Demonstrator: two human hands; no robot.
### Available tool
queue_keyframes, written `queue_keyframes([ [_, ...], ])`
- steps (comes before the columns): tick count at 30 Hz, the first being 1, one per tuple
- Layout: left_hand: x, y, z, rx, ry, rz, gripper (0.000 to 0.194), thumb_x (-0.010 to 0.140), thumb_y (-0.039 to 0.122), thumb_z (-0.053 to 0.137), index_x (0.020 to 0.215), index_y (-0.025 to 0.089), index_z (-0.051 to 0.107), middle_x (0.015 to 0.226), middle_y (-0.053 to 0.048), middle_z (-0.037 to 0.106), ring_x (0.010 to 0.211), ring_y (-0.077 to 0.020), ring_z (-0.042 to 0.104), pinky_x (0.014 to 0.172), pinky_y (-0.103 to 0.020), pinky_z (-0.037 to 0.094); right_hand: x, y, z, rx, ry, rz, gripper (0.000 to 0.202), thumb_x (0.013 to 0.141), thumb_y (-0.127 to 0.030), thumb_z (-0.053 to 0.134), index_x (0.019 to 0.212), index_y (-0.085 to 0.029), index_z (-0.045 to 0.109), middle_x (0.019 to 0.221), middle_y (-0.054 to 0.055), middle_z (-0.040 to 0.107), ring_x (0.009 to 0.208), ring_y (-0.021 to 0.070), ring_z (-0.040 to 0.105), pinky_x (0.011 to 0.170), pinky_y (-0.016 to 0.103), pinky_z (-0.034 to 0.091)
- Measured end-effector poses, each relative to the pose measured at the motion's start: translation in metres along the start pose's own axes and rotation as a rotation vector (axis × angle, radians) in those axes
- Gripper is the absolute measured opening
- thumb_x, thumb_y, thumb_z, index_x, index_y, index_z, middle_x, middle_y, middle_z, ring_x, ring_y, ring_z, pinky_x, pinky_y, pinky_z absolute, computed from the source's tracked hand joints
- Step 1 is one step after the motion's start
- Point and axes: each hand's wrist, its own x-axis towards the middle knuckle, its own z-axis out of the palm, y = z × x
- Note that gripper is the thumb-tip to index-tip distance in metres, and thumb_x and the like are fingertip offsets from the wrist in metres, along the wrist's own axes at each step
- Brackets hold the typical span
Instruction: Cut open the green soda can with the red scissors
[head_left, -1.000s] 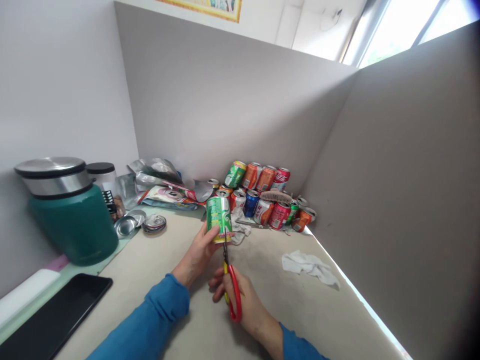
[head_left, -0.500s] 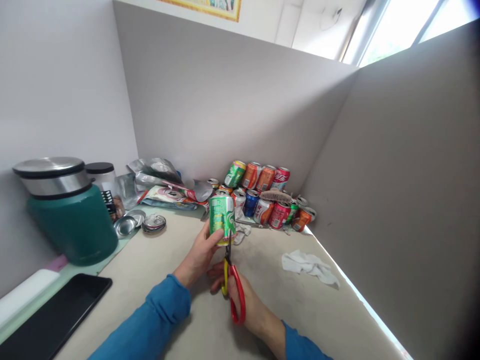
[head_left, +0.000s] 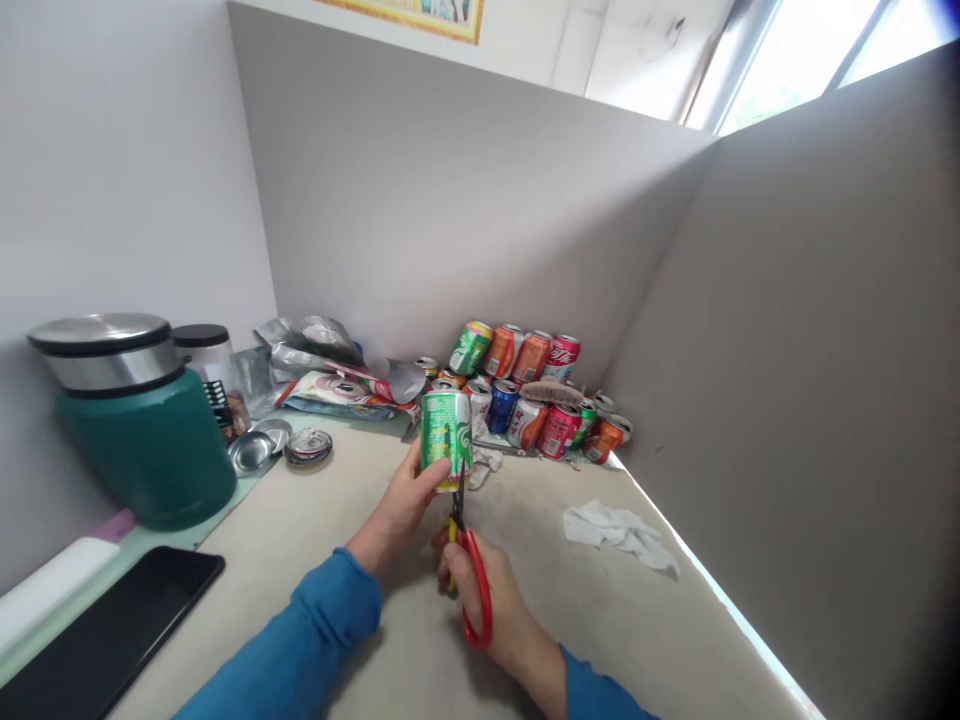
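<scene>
A green drink can (head_left: 444, 430) with a silver top edge stands nearly upright in the air at the middle of the head view. My left hand (head_left: 405, 505) is closed round its lower left side, thumb across the front. My right hand (head_left: 487, 590) grips a pair of scissors (head_left: 478, 590) with one red and one yellow handle. The dark blades point up and lie against the can's lower right side; whether they have gone through the metal I cannot tell. My right fingers partly hide the yellow handle.
Several drink cans (head_left: 559, 430) are piled at the back wall. Cut metal sheets and packets (head_left: 337, 385) lie to their left. Can ends (head_left: 307, 447) rest near a big green jar (head_left: 146, 450). A black phone (head_left: 120, 630) lies front left, a crumpled white tissue (head_left: 621, 535) at right.
My right fingers have closed further on the scissors, and the handles have drawn nearer each other. The can has shifted very slightly to the right in my left hand.
</scene>
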Motion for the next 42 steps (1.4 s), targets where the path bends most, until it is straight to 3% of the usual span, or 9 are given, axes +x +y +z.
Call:
queue_keyframes([
  [10,0.002,-0.008,0.000,-0.045,0.021,-0.033,0.062,0.080,0.041,0.073,0.135,0.020,0.053,0.110,-0.011,0.072,0.090,-0.0255,0.072,0.080,-0.036,0.055,0.005,-0.005,-0.001,-0.116,0.032,0.044,0.035,0.092,-0.050,0.050,0.076,-0.020,0.054,0.063,-0.001,0.053,0.058,0.0139,0.049,0.056,0.025,0.040],
  [20,0.001,-0.012,0.005,-0.093,0.049,-0.132,0.042,0.081,0.045,0.071,0.109,0.014,0.062,0.098,-0.012,0.074,0.084,-0.0248,0.073,0.078,-0.035,0.058,0.006,-0.007,-0.001,-0.110,0.044,0.028,0.031,0.090,-0.048,0.054,0.078,-0.020,0.054,0.066,0.000,0.054,0.060,0.0138,0.048,0.054,0.024,0.039],
  [28,-0.002,-0.010,0.008,-0.162,0.047,-0.250,0.040,0.082,0.050,0.068,0.097,0.013,0.064,0.086,-0.011,0.074,0.076,-0.0230,0.073,0.071,-0.032,0.058,0.005,-0.003,0.002,-0.110,0.067,0.042,0.033,0.089,-0.050,0.057,0.078,-0.019,0.055,0.064,-0.001,0.056,0.058,0.0134,0.050,0.053,0.024,0.040],
  [36,0.001,-0.013,0.003,-0.142,0.040,-0.125,0.040,0.083,0.045,0.069,0.109,0.016,0.064,0.097,-0.011,0.073,0.084,-0.0248,0.072,0.073,-0.035,0.058,0.008,-0.003,0.000,-0.061,0.018,0.095,0.031,0.090,-0.047,0.053,0.078,-0.019,0.053,0.061,-0.001,0.059,0.053,0.0129,0.053,0.053,0.024,0.041],
  [42,0.003,-0.004,-0.003,-0.128,-0.009,-0.011,0.058,0.082,0.038,0.071,0.134,0.020,0.053,0.107,-0.010,0.072,0.092,-0.0254,0.070,0.082,-0.038,0.055,0.007,-0.002,0.000,-0.100,0.011,0.069,0.032,0.092,-0.049,0.052,0.079,-0.020,0.055,0.060,-0.001,0.058,0.054,0.0136,0.053,0.054,0.024,0.040],
])
